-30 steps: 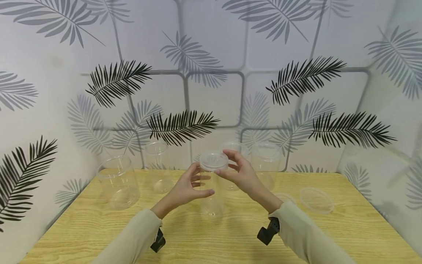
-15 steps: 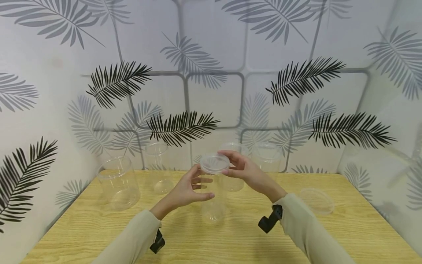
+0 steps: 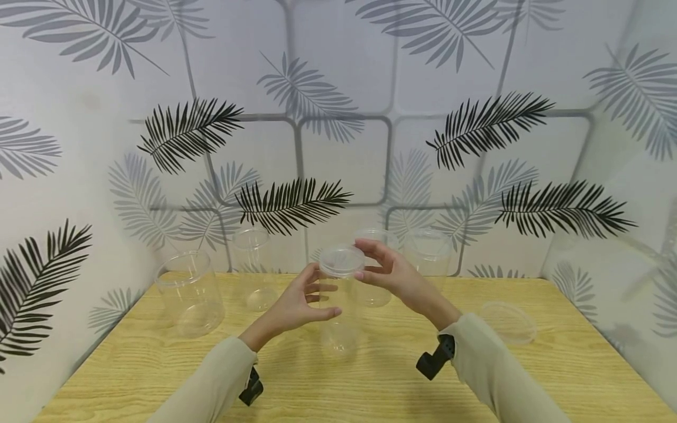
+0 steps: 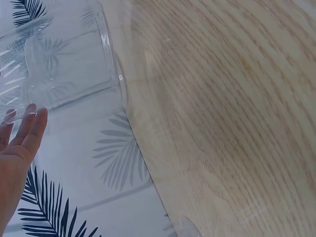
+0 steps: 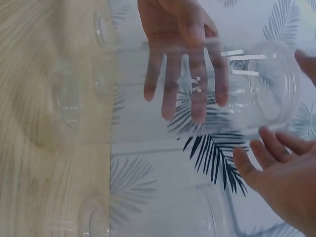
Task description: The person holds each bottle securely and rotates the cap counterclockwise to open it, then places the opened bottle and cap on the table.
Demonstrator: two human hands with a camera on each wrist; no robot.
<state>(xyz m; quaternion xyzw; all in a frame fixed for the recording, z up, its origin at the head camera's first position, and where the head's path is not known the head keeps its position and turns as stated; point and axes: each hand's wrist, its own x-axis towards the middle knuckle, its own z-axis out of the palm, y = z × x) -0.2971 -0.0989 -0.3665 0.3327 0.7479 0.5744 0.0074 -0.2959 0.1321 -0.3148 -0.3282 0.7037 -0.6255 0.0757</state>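
Note:
A tall, clear plastic jar stands upright on the table, with a round clear lid on top. My left hand holds the jar's upper body from the left, thumb on the near side. Its fingers show through the clear wall in the right wrist view. My right hand is at the lid's right side, thumb and fingers curled about the rim. Contact of every fingertip there cannot be made out. The left wrist view catches part of my left hand at its edge.
A wide clear jar and a narrower one stand at left. Two more jars, a middle one and a right one, stand behind my right hand. A loose round lid lies on the table at right, beside my sleeve.
My right thumb has shifted from the lid's near edge to its right side, and the right forearm has swung slightly right and lower. The left hand keeps its hold on the jar.

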